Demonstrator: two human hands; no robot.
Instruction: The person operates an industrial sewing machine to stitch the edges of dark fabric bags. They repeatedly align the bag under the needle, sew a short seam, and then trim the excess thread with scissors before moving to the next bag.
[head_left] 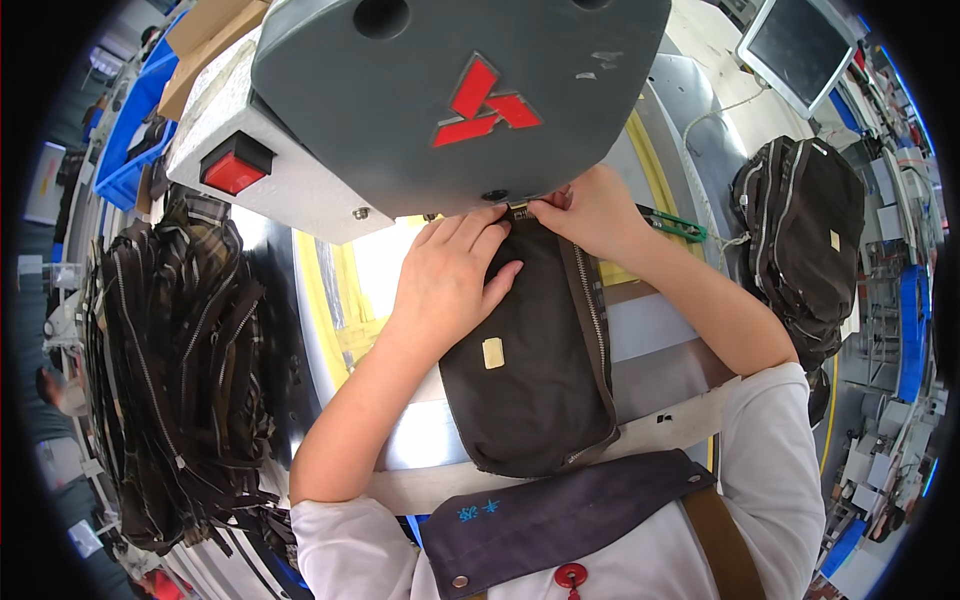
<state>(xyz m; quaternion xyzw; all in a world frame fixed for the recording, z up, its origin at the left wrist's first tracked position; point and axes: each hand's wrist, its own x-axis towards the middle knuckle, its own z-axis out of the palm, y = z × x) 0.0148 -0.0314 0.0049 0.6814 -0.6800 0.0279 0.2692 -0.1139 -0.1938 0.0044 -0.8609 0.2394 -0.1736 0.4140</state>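
Pouch (535,405) is lying on worktable (425,437), ctr. Fabric pile (180,370) is sitting L, bag stack (830,275) R; machine head (400,110) is standing beyond.

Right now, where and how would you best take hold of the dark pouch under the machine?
Probably by the near end of the dark pouch, from the person's side, pinching both long edges: it lies lengthwise toward the body, that end free, while its far end meets the machine head, beside the left hand and right hand.
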